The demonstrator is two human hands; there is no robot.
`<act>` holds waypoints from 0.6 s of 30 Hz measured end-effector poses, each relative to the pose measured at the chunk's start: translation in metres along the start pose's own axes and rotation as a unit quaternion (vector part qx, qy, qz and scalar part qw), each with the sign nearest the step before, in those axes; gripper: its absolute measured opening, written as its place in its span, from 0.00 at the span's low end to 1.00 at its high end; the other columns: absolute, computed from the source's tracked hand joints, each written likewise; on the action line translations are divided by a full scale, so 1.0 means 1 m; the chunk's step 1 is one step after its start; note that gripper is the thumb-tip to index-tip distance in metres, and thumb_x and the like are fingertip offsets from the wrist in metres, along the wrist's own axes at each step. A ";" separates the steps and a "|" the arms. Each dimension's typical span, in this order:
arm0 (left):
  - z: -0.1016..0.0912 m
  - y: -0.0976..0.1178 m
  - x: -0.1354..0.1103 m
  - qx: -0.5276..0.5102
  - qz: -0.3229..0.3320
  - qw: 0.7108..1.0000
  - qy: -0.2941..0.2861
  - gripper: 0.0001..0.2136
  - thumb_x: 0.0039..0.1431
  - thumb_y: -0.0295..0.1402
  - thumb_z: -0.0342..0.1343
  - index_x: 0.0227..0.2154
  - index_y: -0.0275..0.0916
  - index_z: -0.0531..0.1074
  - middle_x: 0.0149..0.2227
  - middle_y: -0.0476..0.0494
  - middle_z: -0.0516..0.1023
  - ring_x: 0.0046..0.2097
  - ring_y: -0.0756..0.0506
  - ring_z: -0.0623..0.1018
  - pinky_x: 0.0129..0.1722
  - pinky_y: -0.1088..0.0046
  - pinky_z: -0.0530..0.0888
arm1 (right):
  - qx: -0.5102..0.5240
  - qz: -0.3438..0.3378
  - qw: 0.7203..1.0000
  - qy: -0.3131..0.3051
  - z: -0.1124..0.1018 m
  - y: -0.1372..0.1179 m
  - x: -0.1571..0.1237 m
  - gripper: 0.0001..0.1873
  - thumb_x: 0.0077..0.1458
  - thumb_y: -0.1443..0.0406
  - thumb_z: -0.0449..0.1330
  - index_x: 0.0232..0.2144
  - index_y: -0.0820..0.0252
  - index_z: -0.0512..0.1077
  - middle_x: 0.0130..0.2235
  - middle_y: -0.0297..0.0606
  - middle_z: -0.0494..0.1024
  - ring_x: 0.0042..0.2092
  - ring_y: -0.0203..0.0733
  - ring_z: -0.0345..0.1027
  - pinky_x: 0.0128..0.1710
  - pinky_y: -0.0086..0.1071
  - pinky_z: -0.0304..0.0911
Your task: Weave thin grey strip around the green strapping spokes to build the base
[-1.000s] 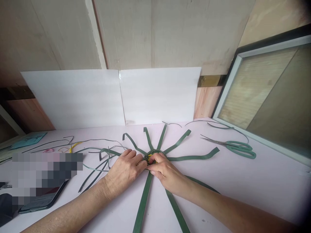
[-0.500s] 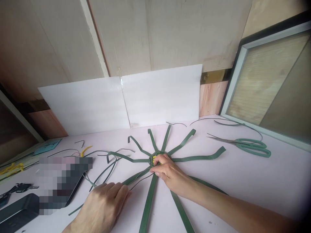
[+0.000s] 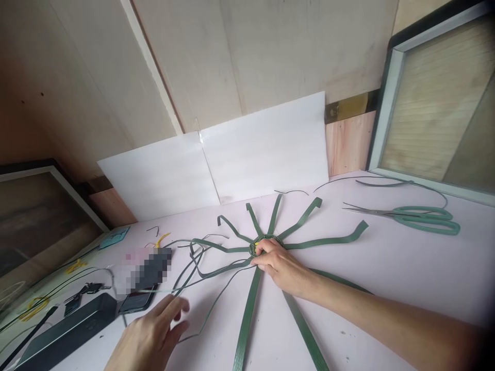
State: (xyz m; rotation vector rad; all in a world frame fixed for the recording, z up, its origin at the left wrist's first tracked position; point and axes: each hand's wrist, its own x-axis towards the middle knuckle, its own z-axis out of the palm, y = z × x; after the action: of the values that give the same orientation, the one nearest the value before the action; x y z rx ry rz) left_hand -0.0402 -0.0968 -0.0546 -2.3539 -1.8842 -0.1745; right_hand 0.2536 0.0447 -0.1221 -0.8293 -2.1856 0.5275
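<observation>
A star of green flat strips (image 3: 247, 314) radiates from a small woven hub (image 3: 260, 245) on the pale pink table (image 3: 406, 273). My right hand (image 3: 280, 268) presses down on the hub, fingers bunched together over it. My left hand (image 3: 154, 335) is at the lower left, fingers pinched around a thin dark green strand (image 3: 211, 309) that runs from the hub toward it. More thin strands curl to the left of the hub.
Green-handled scissors (image 3: 417, 218) lie at the right. A phone (image 3: 137, 301), a dark case (image 3: 65, 330), keys and yellow bits sit at the left. White boards (image 3: 216, 159) lean on the wall behind; framed panels stand at both sides.
My left hand left the hub and drew back toward the lower left, pulling a thin strand out with it. My right hand stayed on the hub. The view swung leftward.
</observation>
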 end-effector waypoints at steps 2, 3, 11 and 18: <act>0.003 0.009 0.017 0.021 -0.048 0.999 -0.004 0.14 0.64 0.36 0.45 0.52 0.45 0.66 0.36 0.48 0.80 0.26 0.49 0.78 0.26 0.77 0.71 | 0.002 -0.004 1.000 0.001 0.001 0.001 0.000 0.17 0.59 0.74 0.52 0.36 0.54 0.79 0.40 0.40 0.68 0.44 0.44 0.59 0.45 0.40 0.60; 0.005 0.013 0.024 0.041 -0.065 0.997 -0.008 0.16 0.65 0.35 0.45 0.54 0.44 0.64 0.37 0.47 0.80 0.28 0.47 0.79 0.27 0.75 0.71 | 0.002 -0.005 1.000 0.001 0.001 0.001 0.001 0.17 0.59 0.74 0.52 0.36 0.54 0.79 0.40 0.40 0.68 0.43 0.44 0.59 0.45 0.40 0.60; -0.018 0.021 0.061 0.178 -0.078 0.977 0.082 0.14 0.68 0.39 0.42 0.42 0.45 0.73 0.35 0.45 0.81 0.28 0.45 0.79 0.21 0.76 0.59 | -0.008 -0.001 1.000 0.002 -0.002 -0.003 0.000 0.16 0.60 0.73 0.53 0.35 0.55 0.80 0.39 0.40 0.68 0.42 0.43 0.59 0.44 0.39 0.61; -0.040 0.033 0.137 0.100 -0.061 0.983 0.139 0.12 0.67 0.38 0.45 0.42 0.46 0.73 0.38 0.48 0.81 0.34 0.44 0.79 0.25 0.75 0.62 | -0.024 -0.005 1.000 -0.008 -0.002 -0.002 0.001 0.19 0.55 0.77 0.54 0.34 0.53 0.80 0.39 0.40 0.68 0.43 0.44 0.58 0.44 0.38 0.61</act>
State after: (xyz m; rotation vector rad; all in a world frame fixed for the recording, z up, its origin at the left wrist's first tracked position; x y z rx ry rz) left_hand 0.0216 0.0213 0.0067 -1.9717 -1.8169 -0.2925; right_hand 0.2536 0.0445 -0.1189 -0.8417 -2.2235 0.4789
